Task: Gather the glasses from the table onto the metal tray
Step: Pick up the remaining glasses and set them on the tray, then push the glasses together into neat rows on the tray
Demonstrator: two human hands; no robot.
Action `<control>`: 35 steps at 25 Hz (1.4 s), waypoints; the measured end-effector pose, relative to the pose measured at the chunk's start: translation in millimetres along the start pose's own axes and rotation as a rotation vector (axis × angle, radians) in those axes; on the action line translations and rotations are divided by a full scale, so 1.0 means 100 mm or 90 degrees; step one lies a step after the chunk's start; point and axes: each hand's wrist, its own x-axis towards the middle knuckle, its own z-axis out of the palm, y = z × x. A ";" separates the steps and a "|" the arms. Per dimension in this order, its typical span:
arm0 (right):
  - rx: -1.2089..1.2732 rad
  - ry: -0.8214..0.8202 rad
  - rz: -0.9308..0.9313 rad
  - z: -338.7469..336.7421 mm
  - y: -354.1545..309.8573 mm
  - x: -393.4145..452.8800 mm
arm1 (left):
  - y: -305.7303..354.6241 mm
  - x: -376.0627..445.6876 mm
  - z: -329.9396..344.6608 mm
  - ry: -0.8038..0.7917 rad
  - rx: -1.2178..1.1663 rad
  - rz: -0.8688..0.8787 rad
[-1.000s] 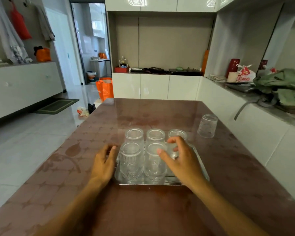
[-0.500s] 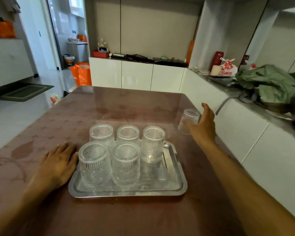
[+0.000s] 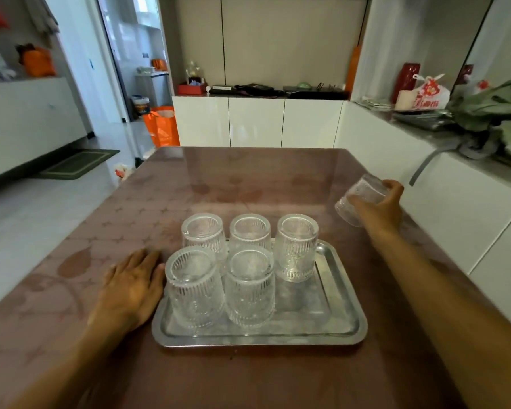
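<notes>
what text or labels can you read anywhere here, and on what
Nothing can be read for certain.
White bag on the right counter: red print, too blurred to read.
Bucket through the doorway: an orange label, too small to read.
Glasses, tray and table: no text.

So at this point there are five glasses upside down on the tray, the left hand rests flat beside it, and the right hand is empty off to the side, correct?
Not quite: the right hand is not empty. The head view shows its fingers wrapped around a sixth glass, tilted, off to the right of the metal tray. The rest holds: five glasses upside down on the tray, left hand flat beside it.
</notes>
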 end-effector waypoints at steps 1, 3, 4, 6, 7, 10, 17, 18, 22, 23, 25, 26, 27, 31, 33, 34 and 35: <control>0.059 0.002 -0.006 -0.06 -0.08 -0.14 | -0.01 0.00 0.01 0.004 -0.003 -0.004; 0.162 -0.016 -0.042 -0.22 -0.26 -0.49 | -0.03 0.00 0.04 0.010 -0.005 0.002; 0.207 -0.033 -0.063 -0.33 -0.34 -0.69 | -0.04 0.00 0.05 0.015 -0.006 0.009; 0.267 -0.086 -0.109 -0.58 -0.47 -1.12 | -0.06 0.00 0.06 0.021 -0.006 0.021; 0.278 -0.124 -0.139 -0.67 -0.50 -1.33 | -0.08 0.01 0.07 0.022 -0.009 0.025; 0.221 -0.244 -0.217 -0.77 -0.47 -1.85 | -0.09 -0.03 0.07 0.023 -0.019 0.038; -0.064 -0.277 -0.221 -0.47 -0.29 -2.15 | -0.04 -0.10 0.01 0.042 -0.066 0.011; -0.075 -0.281 -0.230 -0.45 -0.29 -2.15 | -0.05 -0.11 0.01 0.039 -0.072 0.008; -0.058 -0.394 -0.191 -0.56 -0.26 -2.09 | -0.01 -0.18 -0.11 0.071 -0.286 0.032; -0.038 -0.442 -0.169 -0.66 -0.26 -2.02 | -0.01 -0.22 -0.16 0.085 -0.404 0.028; -0.084 -0.517 -0.178 -0.84 -0.28 -1.80 | -0.07 -0.28 -0.31 0.061 -0.551 0.016; -0.143 -0.552 -0.182 -0.89 -0.31 -1.68 | -0.12 -0.29 -0.40 0.006 -0.573 0.024; -0.204 -0.588 -0.174 -0.91 -0.35 -1.58 | -0.16 -0.29 -0.47 -0.076 -0.573 0.044; -0.291 -0.691 -0.181 -0.73 -0.42 -1.44 | -0.12 -0.16 -0.63 -0.332 -0.351 0.168; -0.284 -0.703 -0.171 -0.66 -0.41 -1.45 | -0.05 -0.02 -0.62 -0.379 -0.257 0.201; -0.282 -0.699 -0.166 -0.64 -0.39 -1.45 | 0.00 0.03 -0.60 -0.393 -0.236 0.220; -0.281 -0.693 -0.166 -0.62 -0.37 -1.45 | 0.03 0.09 -0.57 -0.401 -0.224 0.238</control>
